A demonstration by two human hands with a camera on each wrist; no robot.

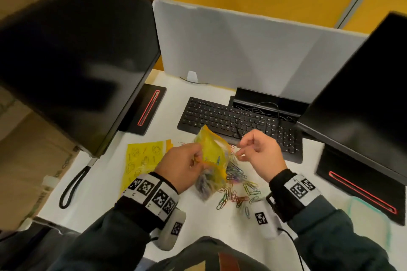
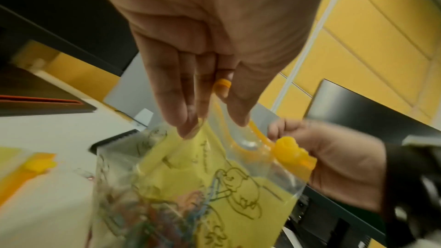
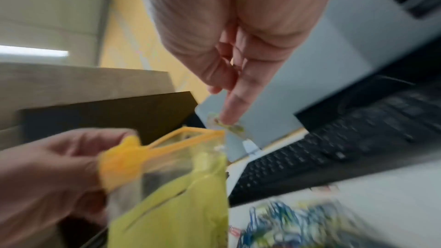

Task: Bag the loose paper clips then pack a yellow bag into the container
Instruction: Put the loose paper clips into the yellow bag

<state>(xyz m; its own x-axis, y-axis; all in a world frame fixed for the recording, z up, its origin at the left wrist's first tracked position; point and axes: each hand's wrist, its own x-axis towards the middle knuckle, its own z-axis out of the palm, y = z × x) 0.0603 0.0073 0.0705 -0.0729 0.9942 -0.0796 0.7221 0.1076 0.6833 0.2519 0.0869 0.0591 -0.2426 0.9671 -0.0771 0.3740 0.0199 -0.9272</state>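
My left hand [image 1: 193, 160] pinches the orange zip edge of a yellow bag [image 1: 212, 152] and holds it up above the desk with its mouth open. In the left wrist view, the bag [image 2: 214, 186] has coloured paper clips in its bottom. Just right of the bag's mouth, my right hand [image 1: 240, 150] pinches a small paper clip [image 3: 226, 126] between thumb and forefinger. A pile of loose coloured paper clips [image 1: 237, 191] lies on the white desk under and right of the bag. A second yellow bag [image 1: 141, 160] lies flat to the left.
A black keyboard [image 1: 237, 121] lies behind the hands. Two black monitors stand at left [image 1: 77, 61] and right [image 1: 363, 94], their bases on the desk. A grey divider panel [image 1: 242, 46] closes the back. A faint green-edged clear thing [image 1: 372, 215] sits at the front right.
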